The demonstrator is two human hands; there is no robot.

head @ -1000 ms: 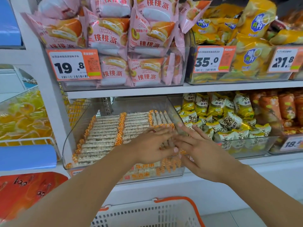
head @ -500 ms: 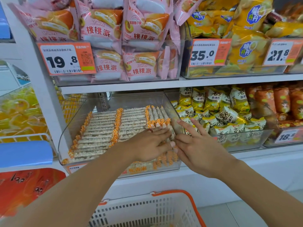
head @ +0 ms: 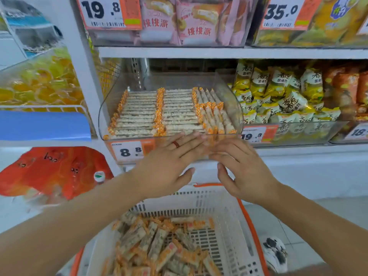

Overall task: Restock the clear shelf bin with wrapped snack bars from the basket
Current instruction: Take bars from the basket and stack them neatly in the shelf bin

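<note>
The clear shelf bin point(head: 111, 108) on the middle shelf holds neat rows of wrapped snack bars point(head: 139, 114) with orange ends. Below me stands a white basket with an orange rim point(head: 229, 216), with several loose snack bars point(head: 159, 248) lying in it. My left hand point(head: 169, 166), wearing a red ring, hovers flat in front of the bin's front wall with fingers straight and holds nothing. My right hand point(head: 241, 166) is beside it, fingers spread and relaxed, also holding nothing. Both hands are above the basket's far rim.
Yellow snack packs point(head: 278, 96) fill the neighbouring bin on the right. Pink pastry packs point(head: 191, 20) sit on the shelf above. A price tag reading 8.8 point(head: 127, 151) hangs on the bin's front. Orange bags point(head: 49, 172) lie low on the left.
Both hands have pulled back out of the bin and down to its front edge. The view has tilted down, so the basket with its bars now shows.
</note>
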